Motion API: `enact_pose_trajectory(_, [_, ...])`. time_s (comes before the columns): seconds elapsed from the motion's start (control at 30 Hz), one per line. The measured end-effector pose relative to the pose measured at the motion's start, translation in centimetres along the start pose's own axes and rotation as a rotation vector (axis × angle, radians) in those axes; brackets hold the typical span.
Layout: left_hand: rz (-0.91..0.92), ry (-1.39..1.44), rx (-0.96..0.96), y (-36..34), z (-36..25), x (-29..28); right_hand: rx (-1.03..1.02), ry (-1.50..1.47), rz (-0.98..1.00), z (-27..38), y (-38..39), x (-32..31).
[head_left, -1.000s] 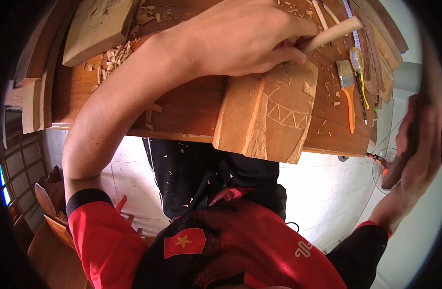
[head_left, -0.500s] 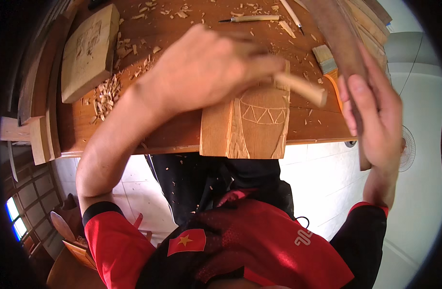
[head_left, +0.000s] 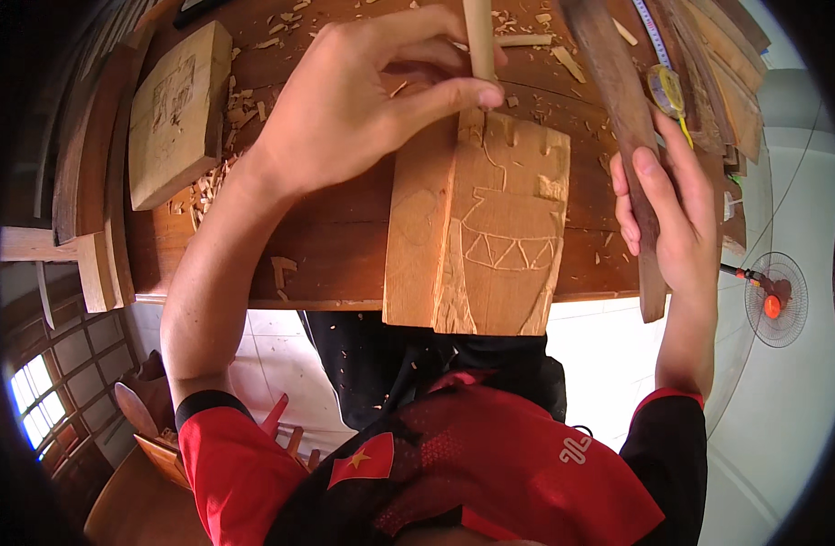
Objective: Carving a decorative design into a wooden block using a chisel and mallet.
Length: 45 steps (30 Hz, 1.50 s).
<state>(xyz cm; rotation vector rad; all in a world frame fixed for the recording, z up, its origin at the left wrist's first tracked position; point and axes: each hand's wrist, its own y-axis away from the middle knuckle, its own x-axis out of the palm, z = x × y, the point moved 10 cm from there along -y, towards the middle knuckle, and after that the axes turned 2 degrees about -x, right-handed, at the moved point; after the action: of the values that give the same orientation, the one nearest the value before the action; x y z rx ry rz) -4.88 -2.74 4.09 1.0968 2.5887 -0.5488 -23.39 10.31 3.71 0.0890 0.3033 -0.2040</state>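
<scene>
My left hand [head_left: 363, 114] is closed round the pale wooden handle of a chisel [head_left: 478, 41], which stands nearly upright. The tool's lower end meets the far part of a carved wooden block [head_left: 518, 214]; its tip is hard to make out. Cut lines on this block form a curved band of triangles, with notches along its far end. The block's near end juts past the table edge. To the right, my right hand [head_left: 668, 205] grips a long dark wooden bar [head_left: 622, 105], held apart from the chisel.
At the left lies a thick pale wooden block [head_left: 176, 118] with a marked design, beside scattered shavings [head_left: 245, 114]. Boards are stacked at the left edge [head_left: 85, 182] and far right [head_left: 722, 64]. A tape measure [head_left: 665, 91] lies by the right boards. A fan [head_left: 772, 300] stands beyond.
The chisel has turned from lying tilted to upright, its lower end now at the block's far part. My right hand and the wooden bar have shifted left. The tape measure has come into view.
</scene>
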Motion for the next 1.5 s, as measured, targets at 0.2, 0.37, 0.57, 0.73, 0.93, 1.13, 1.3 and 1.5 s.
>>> enact_pose_trajectory(0.2, [0.049,-0.122,0.108,0.0,-0.8,0.8,0.053,-0.023,-0.057,-1.4,1.0,-0.6])
enact_pose_trajectory(0.37, [0.037,-0.104,0.109,0.3,-0.9,0.7,0.074,-0.015,-0.11,-1.9,1.3,-0.8])
enact_pose_trajectory(0.57, [0.06,-0.167,0.171,0.5,-1.7,1.1,0.053,0.013,-0.106,-1.2,1.6,-0.9])
enact_pose_trajectory(0.73, [0.052,-0.209,0.211,0.6,-2.0,1.2,0.048,0.031,-0.123,-0.6,2.0,-0.8])
enact_pose_trajectory(0.93, [-0.101,-0.272,0.458,1.4,-4.4,0.2,0.035,0.061,-0.123,0.2,2.5,-1.0])
enact_pose_trajectory(1.13, [0.004,-0.315,0.394,0.8,-2.0,1.0,0.009,0.134,-0.19,2.1,3.3,-1.7])
enact_pose_trajectory(1.3, [0.127,-0.401,0.316,0.7,-1.7,1.9,-0.22,0.243,-0.438,8.4,4.4,-3.6])
enact_pose_trajectory(1.5, [0.088,-0.261,0.4,1.0,-2.5,1.5,-0.101,0.583,-0.483,9.4,5.7,-4.6])
